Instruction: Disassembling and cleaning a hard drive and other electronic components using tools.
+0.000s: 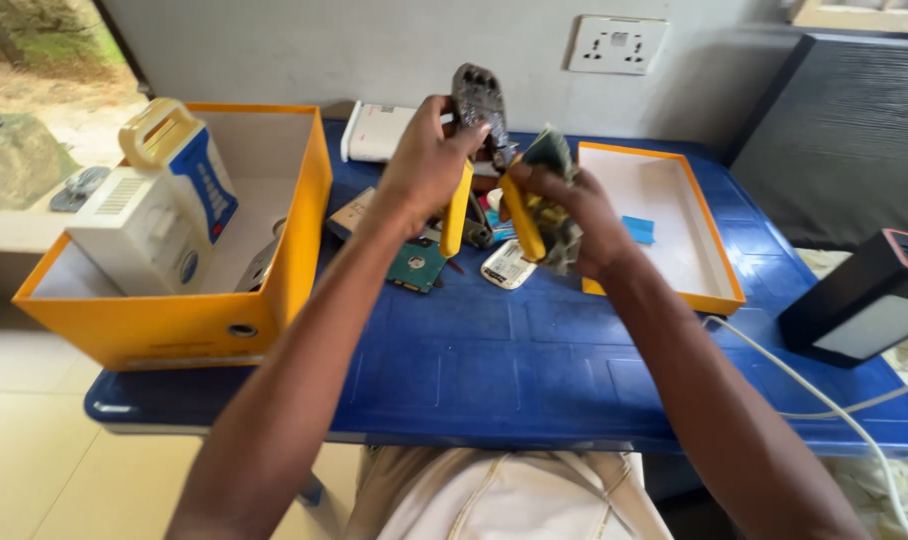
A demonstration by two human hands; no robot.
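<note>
Above the blue table [534,370] I hold up a crimping tool [477,100] with a dark metal head and two yellow handles. My left hand [426,160] grips the left handle near the head. My right hand [564,210] is closed around the right handle and also around a crumpled greenish circuit piece [551,155]. Under the hands lie a green hard-drive board [416,265] and a small white device [507,266].
An orange box [224,320] at the left holds a white lantern-like appliance [159,215]. An orange lid [709,270] with a blue scrap lies at the right. A white router sits at the back, a black device [864,300] and white cable at the right edge.
</note>
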